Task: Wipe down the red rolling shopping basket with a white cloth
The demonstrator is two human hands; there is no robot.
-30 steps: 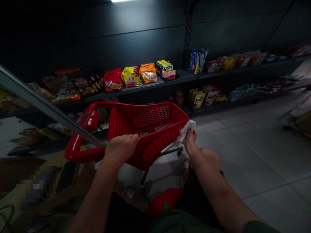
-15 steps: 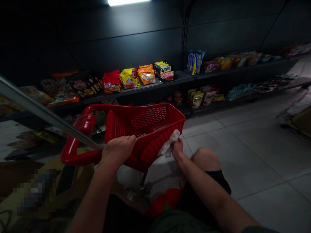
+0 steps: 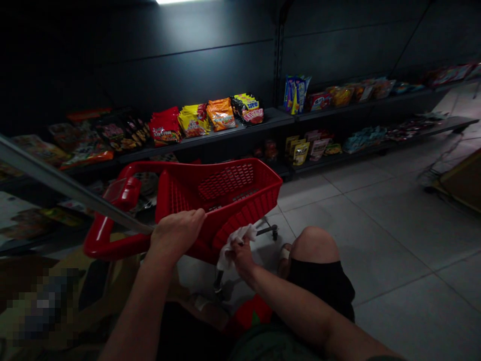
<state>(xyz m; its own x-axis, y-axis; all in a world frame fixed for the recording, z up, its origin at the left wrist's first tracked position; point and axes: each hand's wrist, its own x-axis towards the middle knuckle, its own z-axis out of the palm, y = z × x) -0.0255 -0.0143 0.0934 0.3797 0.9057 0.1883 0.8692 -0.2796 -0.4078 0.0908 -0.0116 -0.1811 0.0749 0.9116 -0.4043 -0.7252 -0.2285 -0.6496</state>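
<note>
A floor of pale grey square tiles (image 3: 379,240) spreads across the right of the view. A low run of dark metal shelving (image 3: 210,135) is fixed along a dark panelled wall (image 3: 169,65), and its bays are divided by a slotted upright post (image 3: 278,65). Brightly coloured snack packets (image 3: 221,114) are lined up along the shelves. A red plastic shopping basket (image 3: 225,183) on casters is positioned just in front of the person's bent knee (image 3: 315,245), near the shelving, with its red pull handle (image 3: 124,193) angled toward the lower left. The basket's near rim is gripped by the left hand (image 3: 176,231), while a crumpled white cloth (image 3: 237,239) is pinched by the right hand (image 3: 242,255) against the basket's near edge. The hands are apart, though only a short gap separates them. A silver metal rod (image 3: 63,190) slants across the left of the view, passing just beyond the left hand. Wide open floor is left to the right of the basket, up to a tan box edge (image 3: 462,180) at the far right. The lower left is crowded by a tan sheet (image 3: 112,255), partly hidden by pixelation.
</note>
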